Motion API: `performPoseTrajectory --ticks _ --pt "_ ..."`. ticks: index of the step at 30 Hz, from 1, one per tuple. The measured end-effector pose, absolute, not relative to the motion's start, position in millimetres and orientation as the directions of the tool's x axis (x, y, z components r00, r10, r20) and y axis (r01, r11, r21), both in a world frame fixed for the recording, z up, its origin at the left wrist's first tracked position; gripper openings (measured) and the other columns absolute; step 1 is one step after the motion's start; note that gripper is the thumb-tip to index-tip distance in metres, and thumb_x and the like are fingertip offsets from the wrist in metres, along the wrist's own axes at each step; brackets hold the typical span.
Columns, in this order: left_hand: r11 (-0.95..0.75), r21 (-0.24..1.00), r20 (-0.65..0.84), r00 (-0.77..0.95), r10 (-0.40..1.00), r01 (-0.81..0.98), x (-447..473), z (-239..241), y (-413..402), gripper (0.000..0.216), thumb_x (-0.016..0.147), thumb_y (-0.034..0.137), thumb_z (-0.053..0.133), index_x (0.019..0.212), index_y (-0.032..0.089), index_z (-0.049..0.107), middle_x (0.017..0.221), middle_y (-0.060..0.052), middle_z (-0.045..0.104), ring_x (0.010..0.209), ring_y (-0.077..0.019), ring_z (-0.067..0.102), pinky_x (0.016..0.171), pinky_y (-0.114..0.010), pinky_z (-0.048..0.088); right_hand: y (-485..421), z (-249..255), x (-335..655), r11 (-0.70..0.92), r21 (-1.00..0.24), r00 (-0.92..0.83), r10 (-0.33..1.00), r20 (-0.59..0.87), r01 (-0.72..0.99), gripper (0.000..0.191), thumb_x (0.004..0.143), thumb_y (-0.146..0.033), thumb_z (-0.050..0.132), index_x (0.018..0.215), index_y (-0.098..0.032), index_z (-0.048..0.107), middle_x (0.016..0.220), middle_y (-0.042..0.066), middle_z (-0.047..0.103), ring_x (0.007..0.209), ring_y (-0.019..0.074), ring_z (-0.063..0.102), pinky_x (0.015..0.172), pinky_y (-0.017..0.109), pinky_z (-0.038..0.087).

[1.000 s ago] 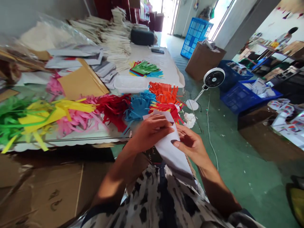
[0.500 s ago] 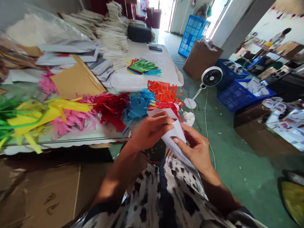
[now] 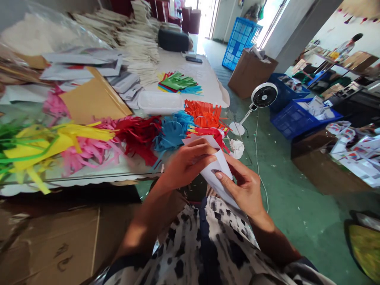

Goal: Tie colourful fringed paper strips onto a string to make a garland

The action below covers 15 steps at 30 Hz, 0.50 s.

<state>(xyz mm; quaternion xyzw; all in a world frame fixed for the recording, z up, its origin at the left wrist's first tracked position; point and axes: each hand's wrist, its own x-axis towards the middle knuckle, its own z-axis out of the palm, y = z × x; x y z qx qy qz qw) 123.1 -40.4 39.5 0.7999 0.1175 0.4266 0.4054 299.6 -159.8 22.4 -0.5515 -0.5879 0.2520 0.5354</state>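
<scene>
Both my hands hold a white paper cone (image 3: 220, 174) over my lap, its point towards my body. My left hand (image 3: 185, 164) wraps its fingers over the cone's upper left side. From the right, my right hand (image 3: 245, 186) pinches the cone with the thumb pressed on its face. Just beyond the cone, at the table's near edge, lie fringed paper pieces: red (image 3: 139, 134), blue (image 3: 173, 130) and orange (image 3: 204, 113).
The table (image 3: 89, 176) on my left carries yellow (image 3: 56, 140), pink and green fringed paper, a brown envelope (image 3: 92, 99), a clear plastic box (image 3: 160, 103) and stacked white paper. A small fan (image 3: 261, 97), blue crates (image 3: 297, 116) and a cardboard box (image 3: 251, 73) stand on the green floor.
The cone has been drawn in shorter and turned slightly between my hands. My right hand shifted a little up and left along it. The view moved slightly.
</scene>
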Motion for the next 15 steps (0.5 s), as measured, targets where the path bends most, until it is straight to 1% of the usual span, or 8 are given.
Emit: performPoseTrajectory --ticks 3,5,8,10,12,15 --pt "-0.721 0.691 0.623 0.551 0.555 -0.056 123 40 -42 0.016 0.103 0.026 0.059 0.096 0.023 0.073 0.1 -0.006 0.064 0.097 -0.0209 0.061 0.09 -0.037 0.051 -160 22 300 0.234 -0.908 0.175 0.935 0.307 0.347 0.047 0.094 -0.029 0.077 0.14 -0.038 0.069 0.136 0.001 0.074 0.119 0.0237 0.073 0.104 0.046 0.061" --pt "-0.78 0.624 0.653 0.514 0.556 0.051 122 41 -44 0.016 0.101 0.026 0.061 0.094 0.024 0.075 0.113 -0.008 0.063 0.11 -0.0237 0.059 0.099 -0.041 0.05 -160 20 300 0.216 -0.923 0.17 0.945 0.28 0.318 0.044 0.095 -0.031 0.076 0.138 -0.037 0.071 0.131 0.0 0.077 0.114 0.0239 0.075 0.101 0.046 0.062" --pt "-0.829 0.538 0.687 0.492 0.535 0.151 122 43 -46 0.014 0.1 0.026 0.063 0.095 0.025 0.076 0.138 -0.008 0.057 0.132 -0.0281 0.052 0.116 -0.048 0.04 -159 17 301 0.205 -0.938 0.165 0.952 0.257 0.28 0.039 0.096 -0.033 0.075 0.134 -0.035 0.074 0.13 0.001 0.078 0.116 0.0253 0.074 0.103 0.048 0.061" --pt "-0.838 0.513 0.69 0.49 0.532 0.187 122 45 -48 0.013 0.099 0.026 0.063 0.095 0.026 0.075 0.148 -0.008 0.054 0.143 -0.0304 0.045 0.124 -0.053 0.032 -159 14 302 0.2 -0.952 0.154 0.959 0.239 0.233 0.037 0.096 -0.034 0.074 0.134 -0.035 0.074 0.132 0.001 0.077 0.119 0.0255 0.073 0.106 0.048 0.059" --pt "-0.837 0.508 0.67 0.519 0.531 0.202 124 47 -49 0.012 0.1 0.026 0.063 0.095 0.026 0.074 0.15 -0.007 0.056 0.145 -0.0306 0.045 0.125 -0.054 0.03 -158 11 302 0.189 -0.966 0.138 0.967 0.214 0.174 0.036 0.098 -0.034 0.073 0.134 -0.036 0.073 0.133 0.001 0.076 0.12 0.0246 0.073 0.108 0.048 0.058" --pt "-0.827 0.514 0.623 0.565 0.542 0.227 126 48 -51 0.012 0.101 0.026 0.062 0.095 0.025 0.073 0.143 -0.005 0.064 0.132 -0.0282 0.058 0.118 -0.051 0.038 -157 6 300 0.203 -0.965 0.174 0.957 0.231 0.163 0.039 0.098 -0.034 0.072 0.137 -0.035 0.07 0.135 0.002 0.075 0.12 0.0238 0.072 0.107 0.047 0.057"
